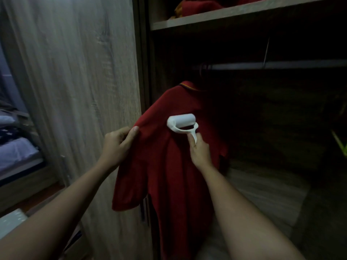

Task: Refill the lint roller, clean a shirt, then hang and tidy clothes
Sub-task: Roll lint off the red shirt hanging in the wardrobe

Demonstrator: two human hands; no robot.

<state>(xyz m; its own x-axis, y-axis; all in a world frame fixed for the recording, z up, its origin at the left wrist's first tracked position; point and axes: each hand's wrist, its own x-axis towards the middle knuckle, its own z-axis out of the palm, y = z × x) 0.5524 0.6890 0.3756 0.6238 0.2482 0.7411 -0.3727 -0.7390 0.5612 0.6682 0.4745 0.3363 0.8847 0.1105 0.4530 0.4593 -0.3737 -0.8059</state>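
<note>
Mid-clean, refill seemingly done: pressing roller to shirt with right hand clamped on handle, pinching shoulder with left hand; tidying ahead.

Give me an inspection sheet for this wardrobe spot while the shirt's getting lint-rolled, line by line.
Surface: wardrobe floor, wooden, dimly lit.
Job's things: red shirt hangs inside the wardrobe; white lint roller rests against its upper part.
Clutter: red clothes on the top shelf; green item at right edge, too dark to identify.
Hands: left hand pinches the shirt's shoulder edge; right hand grips the roller's handle.
Cables: nothing seen.
Surroundings: wood-grain wardrobe door at left, hanging rail above, bedding beyond.
</note>
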